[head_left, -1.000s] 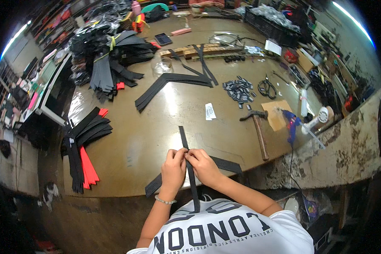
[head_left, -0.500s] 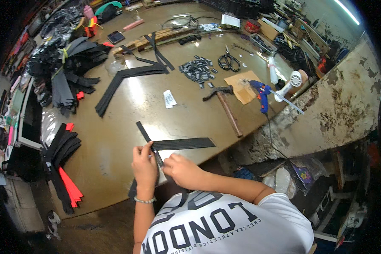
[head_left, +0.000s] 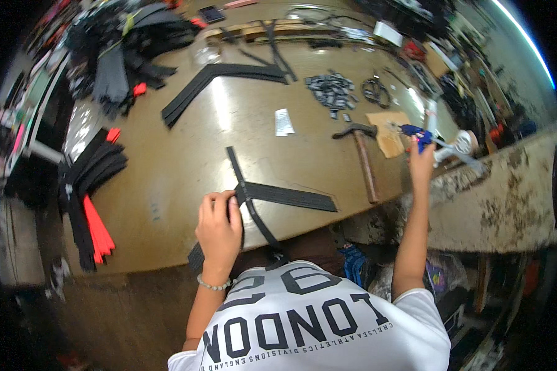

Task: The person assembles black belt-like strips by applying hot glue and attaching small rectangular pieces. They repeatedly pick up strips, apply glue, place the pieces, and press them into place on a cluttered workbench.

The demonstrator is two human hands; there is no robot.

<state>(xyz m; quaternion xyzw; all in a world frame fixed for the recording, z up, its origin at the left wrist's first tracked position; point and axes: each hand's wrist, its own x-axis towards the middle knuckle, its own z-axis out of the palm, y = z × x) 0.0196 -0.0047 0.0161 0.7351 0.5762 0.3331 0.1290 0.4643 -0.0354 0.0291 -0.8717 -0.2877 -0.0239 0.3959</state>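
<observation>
Pinching the black straps (head_left: 272,198) where they cross, my left hand (head_left: 220,229) holds them down near the table's (head_left: 185,154) front edge, fingers curled over the joint. One narrow strap runs long from the far side toward me, its far end pointing away and a little left, its near end slipping off the edge toward my shirt. A wider strap lies flat across it, long axis running left to right, its free end pointing right toward the hammer (head_left: 362,157).

My right hand (head_left: 422,162) is stretched well off to the right, closed around the blue glue gun (head_left: 418,135) at the table's right edge, just beside a scrap of cardboard (head_left: 387,133). Its nozzle end seems to aim left, though the blur makes that hard to tell.

The hammer rests between the straps and the gun, head away from me, wooden handle pointing back toward the front edge. Farther off lie a white slip (head_left: 283,122), a heap of small grey pieces (head_left: 331,89) and scissors (head_left: 374,91). A long bent bundle of black strips (head_left: 220,80) lies across the far middle, more black and orange strips (head_left: 90,204) are stacked at the left, well apart from my hands
</observation>
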